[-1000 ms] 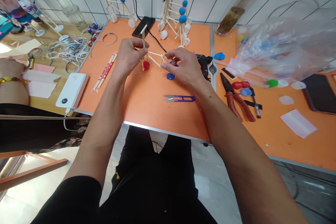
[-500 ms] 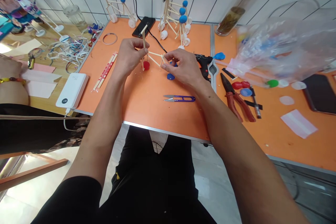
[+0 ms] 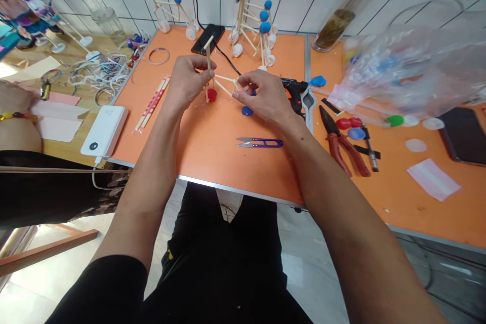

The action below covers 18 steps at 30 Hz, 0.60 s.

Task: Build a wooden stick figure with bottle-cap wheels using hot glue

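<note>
Between my hands stands a small bicycle model [image 3: 223,85] built from thin wooden sticks. At its left end a red round cap [image 3: 211,95] forms a wheel; blue caps [image 3: 247,111] show at its right end, partly under my fingers. My left hand [image 3: 187,80] pinches the upright stick that carries the short crossbar. My right hand [image 3: 264,92] is closed on the stick frame's right end, its fingertips hiding the joint. Snips with a purple handle [image 3: 268,143] lie on the orange table [image 3: 224,162] in front.
Finished stick models [image 3: 176,12] with white wheels stand along the tiled wall. Right of my hand are a glue gun [image 3: 295,92], pliers [image 3: 337,144] and a plastic bag [image 3: 413,61]. Wrapped chopsticks [image 3: 152,105] and a power bank [image 3: 104,131] lie left, near another person's arm [image 3: 18,129].
Hardly anything differs. Both hands keep their hold on the bicycle model, and the view has shifted only very slightly.
</note>
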Tool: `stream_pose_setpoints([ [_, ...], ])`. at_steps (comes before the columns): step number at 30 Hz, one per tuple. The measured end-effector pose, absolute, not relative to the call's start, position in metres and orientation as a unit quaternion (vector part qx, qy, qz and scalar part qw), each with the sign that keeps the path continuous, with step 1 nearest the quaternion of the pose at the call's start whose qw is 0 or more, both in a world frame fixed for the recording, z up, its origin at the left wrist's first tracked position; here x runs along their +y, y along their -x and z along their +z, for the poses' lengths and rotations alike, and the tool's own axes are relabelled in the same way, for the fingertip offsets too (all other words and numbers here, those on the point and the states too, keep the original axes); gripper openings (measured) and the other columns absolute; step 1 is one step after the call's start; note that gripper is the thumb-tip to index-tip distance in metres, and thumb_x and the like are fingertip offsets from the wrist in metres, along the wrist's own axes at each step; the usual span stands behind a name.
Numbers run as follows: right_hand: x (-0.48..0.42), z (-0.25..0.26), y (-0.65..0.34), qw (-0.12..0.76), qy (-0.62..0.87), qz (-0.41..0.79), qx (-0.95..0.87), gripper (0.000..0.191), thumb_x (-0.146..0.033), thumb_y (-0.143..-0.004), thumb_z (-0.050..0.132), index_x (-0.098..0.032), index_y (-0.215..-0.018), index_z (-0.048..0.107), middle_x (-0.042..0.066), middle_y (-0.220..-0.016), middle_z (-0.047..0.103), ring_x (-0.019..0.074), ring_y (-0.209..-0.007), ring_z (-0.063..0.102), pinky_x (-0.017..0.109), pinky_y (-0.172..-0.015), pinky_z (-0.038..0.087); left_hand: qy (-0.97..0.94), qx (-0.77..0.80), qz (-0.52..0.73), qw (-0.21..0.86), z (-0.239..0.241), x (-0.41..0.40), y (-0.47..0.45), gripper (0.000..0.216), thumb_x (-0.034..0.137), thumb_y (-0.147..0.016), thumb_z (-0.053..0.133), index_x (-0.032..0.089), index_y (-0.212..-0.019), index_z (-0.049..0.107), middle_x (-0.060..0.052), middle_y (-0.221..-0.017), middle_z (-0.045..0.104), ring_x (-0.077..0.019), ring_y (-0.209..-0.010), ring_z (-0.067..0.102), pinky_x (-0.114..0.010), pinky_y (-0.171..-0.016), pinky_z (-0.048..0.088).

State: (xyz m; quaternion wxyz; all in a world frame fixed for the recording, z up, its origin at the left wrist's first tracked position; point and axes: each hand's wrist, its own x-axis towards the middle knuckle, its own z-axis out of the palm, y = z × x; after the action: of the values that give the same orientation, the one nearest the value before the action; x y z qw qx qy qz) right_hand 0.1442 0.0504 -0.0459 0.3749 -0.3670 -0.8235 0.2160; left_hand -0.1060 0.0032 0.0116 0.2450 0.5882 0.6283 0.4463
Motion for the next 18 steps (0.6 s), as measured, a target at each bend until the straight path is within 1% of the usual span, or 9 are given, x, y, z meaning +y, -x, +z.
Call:
stream_pose_setpoints([
  [7, 0.0481, -0.0429, -0.1413, 0.384, 0.371, 0.219, -0.817, 0.02, -0.043, -0.096, 0.089, -0.028, -0.108, 0.083, 0.007, -0.113, 0.086, 0.0283, -0.093, 0.072, 0.05, -0.097, 0.063, -0.593, 0.62, 0.452, 0.246, 0.01, 0.0041, 0.1077, 0.006, 0.034, -0.086, 0.08, 0.032, -0.092, 0.081, -0.004, -0.094, 0.086, -0.0308, -0.104, 0.082, -0.045, -0.086, 0.068],
  [13, 0.0492, -0.0454, -0.1399, 0.393, 0.373, 0.232, -0.808, 0.022, -0.044, -0.097, 0.09, -0.028, -0.111, 0.085, 0.007, -0.112, 0.085, 0.0281, -0.094, 0.073, 0.049, -0.093, 0.063, -0.59, 0.629, 0.444, 0.243, 0.0108, 0.0038, 0.1071, 0.007, 0.037, -0.087, 0.082, 0.032, -0.09, 0.078, -0.005, -0.091, 0.085, -0.0315, -0.106, 0.082, -0.045, -0.085, 0.068],
  [18, 0.0513, -0.0482, -0.1403, 0.397, 0.357, 0.236, -0.812, 0.02, -0.039, -0.097, 0.086, -0.026, -0.111, 0.083, 0.006, -0.114, 0.085, 0.0253, -0.089, 0.071, 0.047, -0.092, 0.062, -0.597, 0.608, 0.461, 0.248, 0.0057, 0.0071, 0.1104, 0.008, 0.036, -0.087, 0.084, 0.031, -0.088, 0.078, -0.005, -0.089, 0.083, -0.0315, -0.103, 0.081, -0.045, -0.085, 0.067],
])
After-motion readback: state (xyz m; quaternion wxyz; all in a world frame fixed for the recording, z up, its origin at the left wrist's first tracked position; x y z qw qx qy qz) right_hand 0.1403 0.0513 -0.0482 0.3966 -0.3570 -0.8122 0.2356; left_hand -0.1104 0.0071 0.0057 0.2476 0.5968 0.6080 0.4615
